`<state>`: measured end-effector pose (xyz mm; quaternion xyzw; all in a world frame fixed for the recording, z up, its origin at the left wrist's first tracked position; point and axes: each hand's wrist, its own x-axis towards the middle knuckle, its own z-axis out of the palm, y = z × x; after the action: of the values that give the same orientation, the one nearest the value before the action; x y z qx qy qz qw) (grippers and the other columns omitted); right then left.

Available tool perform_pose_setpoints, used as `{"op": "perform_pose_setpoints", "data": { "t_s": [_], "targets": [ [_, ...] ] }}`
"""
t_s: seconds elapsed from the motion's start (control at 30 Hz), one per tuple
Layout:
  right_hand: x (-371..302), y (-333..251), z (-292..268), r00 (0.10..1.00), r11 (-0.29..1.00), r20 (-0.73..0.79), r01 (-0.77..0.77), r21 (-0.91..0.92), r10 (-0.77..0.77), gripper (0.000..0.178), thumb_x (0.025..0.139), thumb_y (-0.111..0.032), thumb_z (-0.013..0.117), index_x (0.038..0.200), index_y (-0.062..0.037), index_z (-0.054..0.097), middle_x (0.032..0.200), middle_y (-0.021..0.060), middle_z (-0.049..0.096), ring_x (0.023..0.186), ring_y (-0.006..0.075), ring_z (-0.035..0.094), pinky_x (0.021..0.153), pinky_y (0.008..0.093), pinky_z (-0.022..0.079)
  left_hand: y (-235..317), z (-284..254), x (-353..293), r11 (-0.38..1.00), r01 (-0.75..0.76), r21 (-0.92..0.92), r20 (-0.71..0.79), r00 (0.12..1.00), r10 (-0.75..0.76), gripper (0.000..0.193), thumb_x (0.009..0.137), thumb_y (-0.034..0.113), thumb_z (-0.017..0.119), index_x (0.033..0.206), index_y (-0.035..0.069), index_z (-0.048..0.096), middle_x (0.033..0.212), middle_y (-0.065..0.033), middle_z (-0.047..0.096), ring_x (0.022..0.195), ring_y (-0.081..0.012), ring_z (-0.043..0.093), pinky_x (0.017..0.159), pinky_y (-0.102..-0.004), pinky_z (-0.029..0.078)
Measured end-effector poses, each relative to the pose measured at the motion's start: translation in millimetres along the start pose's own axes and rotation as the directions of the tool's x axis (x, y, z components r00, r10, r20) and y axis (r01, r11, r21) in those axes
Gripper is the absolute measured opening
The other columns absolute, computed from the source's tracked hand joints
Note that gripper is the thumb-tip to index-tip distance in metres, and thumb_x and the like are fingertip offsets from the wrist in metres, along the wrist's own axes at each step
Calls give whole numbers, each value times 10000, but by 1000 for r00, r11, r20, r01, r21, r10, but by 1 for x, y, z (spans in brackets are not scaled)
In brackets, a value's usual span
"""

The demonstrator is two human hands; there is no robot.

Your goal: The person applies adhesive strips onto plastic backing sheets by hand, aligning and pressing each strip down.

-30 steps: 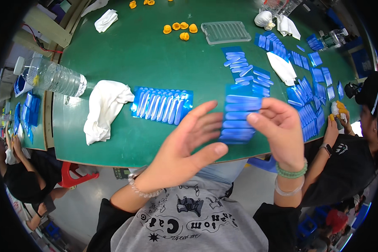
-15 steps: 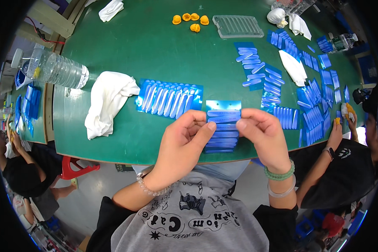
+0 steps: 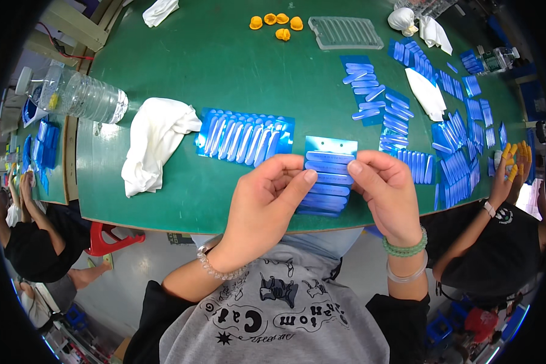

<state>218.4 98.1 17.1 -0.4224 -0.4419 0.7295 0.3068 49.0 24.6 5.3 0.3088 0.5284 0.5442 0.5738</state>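
A shiny blue sheet with a row of long, rounded blue strips is held up near the table's front edge. My left hand pinches its left edge between thumb and fingers. On the opposite edge, my right hand pinches it, with the thumb on the near face. Two small holes show in the sheet's top margin. To the left of it lies a stack of similar blue strip sheets, and beside that stack is a crumpled white cloth.
Many blue strip sheets spread over the right side of the green table. A clear bottle lies at left. Yellow finger cots and a clear ribbed tray are at the back. A co-worker's hands are at right.
The held sheet has moved slightly right and up, with both hands still on its edges. At right, the co-worker's hands have risen, with yellow-covered fingers now showing.
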Motion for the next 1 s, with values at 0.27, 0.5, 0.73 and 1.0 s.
{"op": "perform_pose_setpoints", "data": {
  "t_s": [0.27, 0.5, 0.73, 1.0],
  "targets": [
    [0, -3, -2, 996, 986, -18, 85, -145, -88, 154, 874, -84, 643, 963, 41, 633, 802, 20, 646, 707, 37, 548, 649, 181, 438, 1, 2, 0, 1000, -9, -12, 12, 1000, 9, 160, 902, 80, 602, 1023, -22, 578, 842, -32, 642, 773, -41, 573, 669, -185, 462],
    [0, -6, -7, 996, 969, 22, 90, -229, -87, 178, 862, -48, 648, 1004, 59, 624, 863, 60, 675, 759, 55, 586, 670, 186, 462, 2, -2, 1, 1000, 0, -6, 17, 1000, 0, 169, 893, 92, 620, 1019, -18, 597, 855, -30, 646, 766, -46, 574, 666, -194, 468],
    [1, -3, -8, 991, 971, 31, 136, -197, -132, 291, 860, -13, 634, 1133, 67, 574, 932, 117, 687, 846, 98, 623, 759, 227, 507, 6, -3, 2, 999, 9, 52, 19, 1000, -10, 153, 896, 116, 623, 968, -20, 616, 800, -18, 640, 722, -51, 573, 644, -200, 466],
    [-1, -5, -7, 992, 970, 27, 124, -208, -121, 328, 853, -5, 639, 1161, 68, 555, 911, 118, 689, 822, 98, 625, 759, 230, 509, 4, -4, 3, 998, 9, 69, 21, 1000, -11, 154, 896, 123, 625, 955, -18, 615, 787, -21, 637, 708, -61, 578, 641, -205, 470]
  ]
}}
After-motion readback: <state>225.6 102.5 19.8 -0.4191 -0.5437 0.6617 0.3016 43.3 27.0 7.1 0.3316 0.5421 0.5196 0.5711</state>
